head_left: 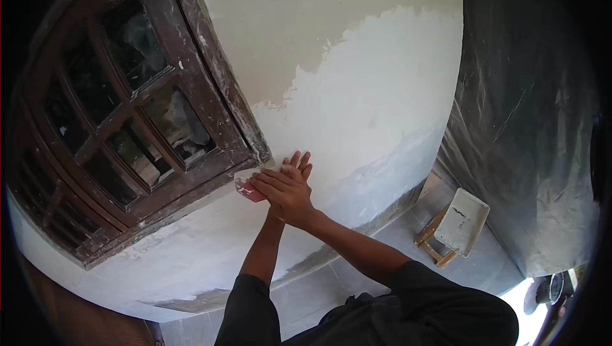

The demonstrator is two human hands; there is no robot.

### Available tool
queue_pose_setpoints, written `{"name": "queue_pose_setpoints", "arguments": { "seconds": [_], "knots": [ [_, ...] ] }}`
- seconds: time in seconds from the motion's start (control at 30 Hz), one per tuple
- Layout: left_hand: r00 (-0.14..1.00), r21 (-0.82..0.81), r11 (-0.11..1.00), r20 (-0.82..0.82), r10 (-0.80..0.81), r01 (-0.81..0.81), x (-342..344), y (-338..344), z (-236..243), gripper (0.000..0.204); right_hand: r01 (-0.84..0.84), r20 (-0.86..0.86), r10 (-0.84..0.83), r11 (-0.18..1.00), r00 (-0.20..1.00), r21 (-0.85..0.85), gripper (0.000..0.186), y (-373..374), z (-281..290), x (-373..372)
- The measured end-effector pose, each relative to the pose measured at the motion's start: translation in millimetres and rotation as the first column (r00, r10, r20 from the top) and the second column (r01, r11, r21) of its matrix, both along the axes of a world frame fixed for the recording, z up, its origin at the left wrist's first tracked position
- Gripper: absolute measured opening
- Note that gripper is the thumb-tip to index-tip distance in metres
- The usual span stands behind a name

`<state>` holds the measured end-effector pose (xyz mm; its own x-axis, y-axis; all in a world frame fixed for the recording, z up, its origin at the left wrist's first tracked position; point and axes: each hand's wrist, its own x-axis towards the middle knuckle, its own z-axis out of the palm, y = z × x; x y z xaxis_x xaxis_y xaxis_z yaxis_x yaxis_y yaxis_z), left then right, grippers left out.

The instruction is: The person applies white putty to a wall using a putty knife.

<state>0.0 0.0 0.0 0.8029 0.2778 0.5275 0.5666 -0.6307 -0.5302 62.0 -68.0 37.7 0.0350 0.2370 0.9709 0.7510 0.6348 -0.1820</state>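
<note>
While my right hand (290, 194) lay crossed over my left hand (307, 171) in front of the pale wall (376, 85), the two were together, just beside the lower right corner of the brown window frame (241, 145). A flat red piece (245, 185) smeared with white showed to their left, partly behind my right fingers; I could not tell whether I gripped it or only pressed on it, since most of my left hand was covered too.

I judged that corner the likeliest trouble. Too hard a push to the left could have knocked the piece's edge into the wood, chipping the worn finish or gouging the white coating. Uneven pressure, one hand leaning harder than the other, might have tilted the piece and left a ridge. A slip could have scraped my knuckles. On the right, a smeared tray (465, 218) sat on a small wooden stool (431, 226); a careless step that way might have tipped it onto the floor (319, 288), or snagged the hanging plastic sheet (516, 116) beyond.
</note>
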Motion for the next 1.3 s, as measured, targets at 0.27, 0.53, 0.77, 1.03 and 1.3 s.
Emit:
{"name": "queue_pose_setpoints", "arguments": {
  "seconds": [0.27, 0.53, 0.77, 1.03, 1.3],
  "knots": [
    [0.855, -0.338, 0.879, 0.501, -0.133, 0.335, 99, -32, -44, 0.047, -0.171, -0.597, -0.055, 0.933, 0.800, -0.315, 0.024, -54, -42, 206],
    [0.826, -0.634, 0.628, 0.563, -0.026, 0.452, 291, -95, -129, 0.054, -0.220, -0.844, -0.408, 0.840, 0.348, -0.496, 0.029, -148, -226, 430],
    [0.894, -0.837, 0.364, 0.447, 0.024, 0.408, 432, -184, -238, 0.061, -0.359, -0.765, -0.614, 0.681, 0.194, -0.638, 0.028, -250, -291, 541],
    [0.950, -0.971, 0.052, 0.237, 0.201, 0.232, 523, -275, -344, 0.069, -0.301, -0.497, -0.813, 0.413, 0.302, -0.859, 0.027, -366, -390, 641],
    [0.947, -0.992, 0.000, 0.117, 0.299, 0.122, 548, -294, -434, 0.074, 0.053, 0.095, -0.798, -0.079, 0.596, -0.995, 0.032, -348, -429, 688]
  ]
}}
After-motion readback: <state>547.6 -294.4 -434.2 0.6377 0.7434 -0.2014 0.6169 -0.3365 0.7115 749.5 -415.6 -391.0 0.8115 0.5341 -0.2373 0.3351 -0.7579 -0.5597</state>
